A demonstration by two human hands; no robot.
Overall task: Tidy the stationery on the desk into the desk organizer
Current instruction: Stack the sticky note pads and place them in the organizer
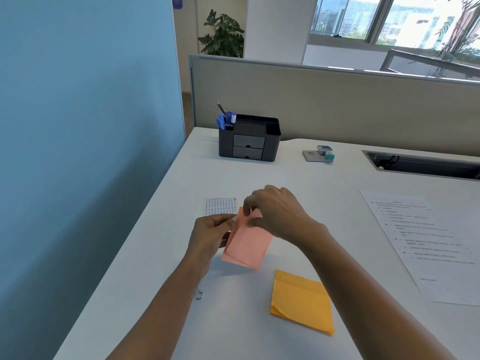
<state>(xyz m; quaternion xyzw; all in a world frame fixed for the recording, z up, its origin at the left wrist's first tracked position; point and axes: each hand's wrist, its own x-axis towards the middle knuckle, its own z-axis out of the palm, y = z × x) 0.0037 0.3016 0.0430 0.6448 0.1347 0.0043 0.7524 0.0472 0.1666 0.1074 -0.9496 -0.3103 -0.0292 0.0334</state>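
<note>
Both hands are holding a salmon-pink pad of sticky notes [246,245] just above the white desk [324,193]. The left hand [211,235] is pinching its left edge between thumb and fingers, and the right hand [276,211] is curling its fingers over the top corner. A square orange pad of sticky notes [302,302] is lying flat near them, toward the front edge. The black plastic desk organizer [249,141] with two small drawers is standing well apart at the far side, with blue pens [226,120] sticking up from its left compartment. A small grey and teal device [320,154] is sitting to its right.
</note>
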